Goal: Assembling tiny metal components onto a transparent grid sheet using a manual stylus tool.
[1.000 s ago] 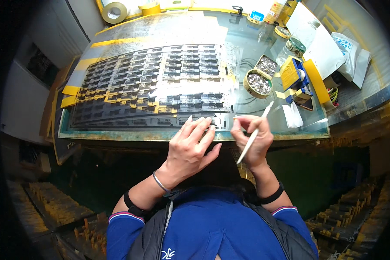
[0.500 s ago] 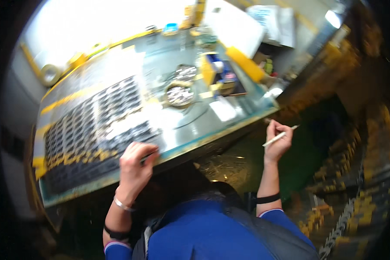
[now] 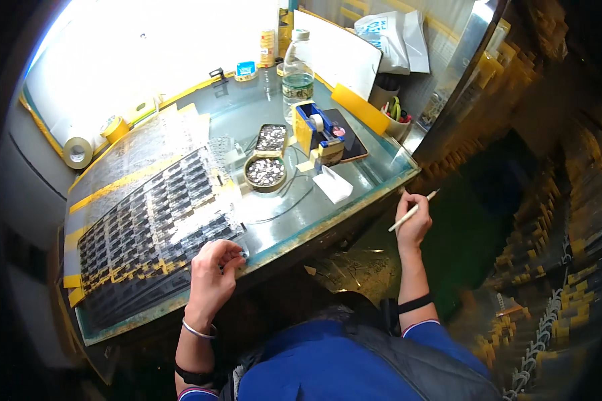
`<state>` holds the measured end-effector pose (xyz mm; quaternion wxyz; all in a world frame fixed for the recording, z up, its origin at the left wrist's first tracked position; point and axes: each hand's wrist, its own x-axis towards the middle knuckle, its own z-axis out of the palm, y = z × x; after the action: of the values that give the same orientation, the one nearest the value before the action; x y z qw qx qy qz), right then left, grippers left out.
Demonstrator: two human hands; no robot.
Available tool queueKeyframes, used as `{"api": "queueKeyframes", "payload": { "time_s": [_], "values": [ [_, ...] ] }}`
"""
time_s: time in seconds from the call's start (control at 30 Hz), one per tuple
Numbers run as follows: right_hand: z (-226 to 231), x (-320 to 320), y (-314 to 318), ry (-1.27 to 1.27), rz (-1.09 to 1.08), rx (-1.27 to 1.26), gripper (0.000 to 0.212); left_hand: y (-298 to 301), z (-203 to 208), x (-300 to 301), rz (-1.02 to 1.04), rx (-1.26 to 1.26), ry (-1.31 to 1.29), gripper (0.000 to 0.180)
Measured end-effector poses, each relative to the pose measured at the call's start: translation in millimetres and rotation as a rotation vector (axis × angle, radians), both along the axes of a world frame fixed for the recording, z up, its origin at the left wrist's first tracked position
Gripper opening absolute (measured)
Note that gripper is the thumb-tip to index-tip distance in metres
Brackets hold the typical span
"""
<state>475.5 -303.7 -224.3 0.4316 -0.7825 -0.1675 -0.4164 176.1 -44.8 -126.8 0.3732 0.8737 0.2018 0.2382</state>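
My left hand (image 3: 213, 275) is held at the table's front edge, by the lower right corner of a dark film sheet (image 3: 160, 207) printed with rows of repeated shapes. Its fingers are pinched together, and what is between them is too small to make out. My right hand (image 3: 415, 224) is off the table's right front corner, closed around a slim white pen-like tool (image 3: 407, 215) with a dark tip. The tool slants up to the right across the fingers. On the table, a round tin (image 3: 266, 173) and a rectangular tin (image 3: 271, 138) hold many small shiny pieces.
Farther back on the glass-topped table (image 3: 287, 220) stand a blue tape dispenser (image 3: 318, 134), a clear bottle (image 3: 298, 77) and a folded white paper (image 3: 333, 186). Tape rolls (image 3: 78, 152) lie far left. A pen cup (image 3: 397, 121) is at the right edge.
The view has shifted a little and become sharper. My left hand sits slightly lower in the picture, still pinched. My right hand has moved slightly left with the pen-like tool.
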Motion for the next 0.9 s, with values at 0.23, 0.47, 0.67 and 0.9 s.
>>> {"api": "queueKeyframes", "payload": {
  "time_s": [0.23, 0.47, 0.67, 0.9],
  "values": [
    [56, -57, 22, 0.110, 0.409, 0.185, 0.020, -3, -3, -6, -0.044, 0.091, -0.049, 0.017],
    [81, -90, 116, -0.186, 0.775, -0.515, 0.026, -2, -19, -5, -0.083, 0.214, -0.157, 0.026],
    [83, -82, 141, -0.210, 0.566, -0.605, 0.035, -12, -6, -22, -0.050, 0.006, -0.228, 0.020],
    [75, -52, 97, -0.038, 0.328, -0.334, 0.031, -21, -2, -45, -0.126, -0.864, -0.525, 0.019]
  ]
}}
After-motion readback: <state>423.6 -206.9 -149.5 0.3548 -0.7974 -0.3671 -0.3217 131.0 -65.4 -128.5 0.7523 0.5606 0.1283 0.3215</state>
